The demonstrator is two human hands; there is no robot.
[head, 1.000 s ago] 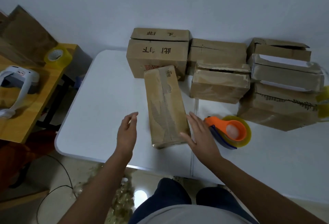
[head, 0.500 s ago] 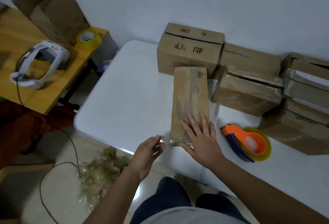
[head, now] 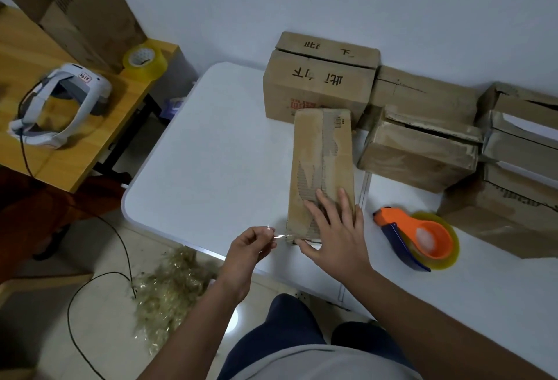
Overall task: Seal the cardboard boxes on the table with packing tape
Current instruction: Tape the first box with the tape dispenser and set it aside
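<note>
Box [head: 321,168] lies flat near table [head: 211,144] front edge. Our right hand [head: 335,228] presses it, fingers spread; left hand [head: 250,247] pinches tape strip [head: 283,237] at its corner. We judge strip may snap or cardboard tear if pulled sharply.

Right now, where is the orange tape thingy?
In the head view, the orange tape dispenser lies on the white table, to the right of the right hand, which presses on the long cardboard box, and in front of the stacked boxes.
</note>
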